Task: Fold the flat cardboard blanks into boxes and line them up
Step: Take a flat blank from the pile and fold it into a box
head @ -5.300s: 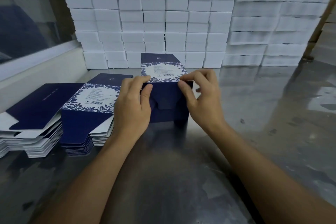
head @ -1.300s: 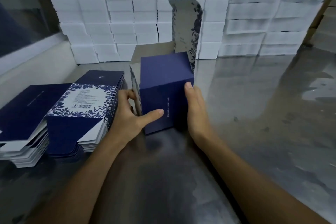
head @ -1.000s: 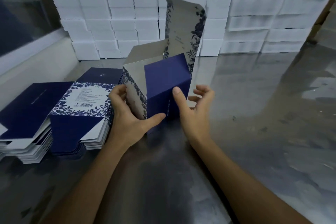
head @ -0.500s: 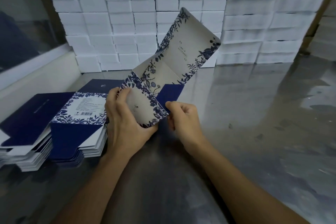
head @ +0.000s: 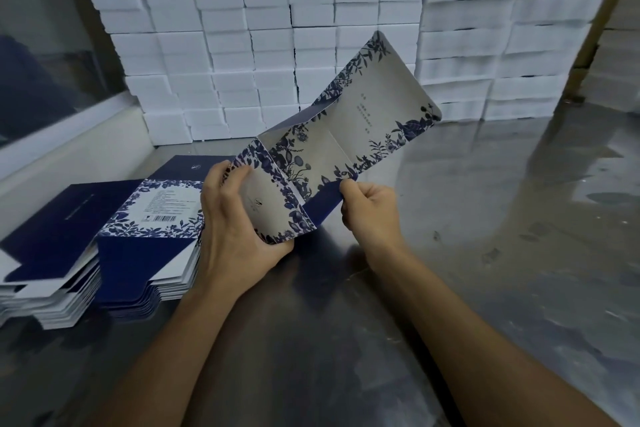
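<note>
I hold a half-formed navy box (head: 325, 152) with a white floral-print inside, tipped over above the metal table (head: 485, 253). Its long lid flap (head: 381, 97) sticks up and to the right. My left hand (head: 239, 229) grips the box's left side flap, fingers curled over its top edge. My right hand (head: 370, 211) pinches the navy lower edge on the right. Two stacks of flat blanks lie on the left: one with a barcode panel on top (head: 152, 236) and a plain navy one (head: 45, 253) beside it.
A wall of stacked white boxes (head: 277, 28) fills the back of the table. A glass partition with a white ledge (head: 62, 135) runs along the left. The shiny table stretches to the right.
The box stood upright on the table a second ago. Both hands have since lifted and tipped it toward me, so its printed inside and lid flap now face up.
</note>
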Demonstrator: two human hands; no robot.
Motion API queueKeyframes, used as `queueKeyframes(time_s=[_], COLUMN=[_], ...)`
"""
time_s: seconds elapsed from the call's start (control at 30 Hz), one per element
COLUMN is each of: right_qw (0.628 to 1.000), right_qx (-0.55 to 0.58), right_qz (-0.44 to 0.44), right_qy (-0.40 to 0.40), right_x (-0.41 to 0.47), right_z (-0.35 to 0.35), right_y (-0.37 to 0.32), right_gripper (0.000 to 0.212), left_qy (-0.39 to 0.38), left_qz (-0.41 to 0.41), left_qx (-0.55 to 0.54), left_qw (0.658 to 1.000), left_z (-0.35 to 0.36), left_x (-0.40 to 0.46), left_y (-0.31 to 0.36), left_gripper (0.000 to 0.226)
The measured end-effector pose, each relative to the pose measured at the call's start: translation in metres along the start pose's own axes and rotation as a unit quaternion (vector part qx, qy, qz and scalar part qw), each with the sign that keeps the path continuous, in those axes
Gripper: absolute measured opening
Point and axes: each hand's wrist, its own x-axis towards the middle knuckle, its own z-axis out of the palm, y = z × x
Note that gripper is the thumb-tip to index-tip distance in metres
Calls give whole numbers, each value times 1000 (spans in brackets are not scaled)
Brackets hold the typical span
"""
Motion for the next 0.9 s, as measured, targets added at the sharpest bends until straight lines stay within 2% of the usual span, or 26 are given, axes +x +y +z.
queueKeyframes(time_s=[0.23,0.4,0.53,0.67,0.77,0.9], right_qw=[996,999,999,999,998,999], right_qx=[68,-5,44,50,61,0], right_qz=[44,-12,6,19,4,-33], right_qy=[35,48,21,8,-14,-13], right_x=[2,6,8,10,9,5], right_z=[-1,0,8,11,9,7], right_y=[0,4,5,5,5,0], right_gripper=[51,48,40,54,67,58], left_qy=[-8,-21,-60,-97,-112,-101], left_qz=[14,23,-22,-91,-99,-82], left_qx=[-16,-32,-31,-85,-120,-133], left_qw=[1000,999,997,987,981,983], left_z=[5,0,-1,-1,-1,-1], left_x=[4,7,7,4,4,5], left_y=[-5,-8,-7,-7,-7,-5], left_gripper=[114,119,125,115,104,77])
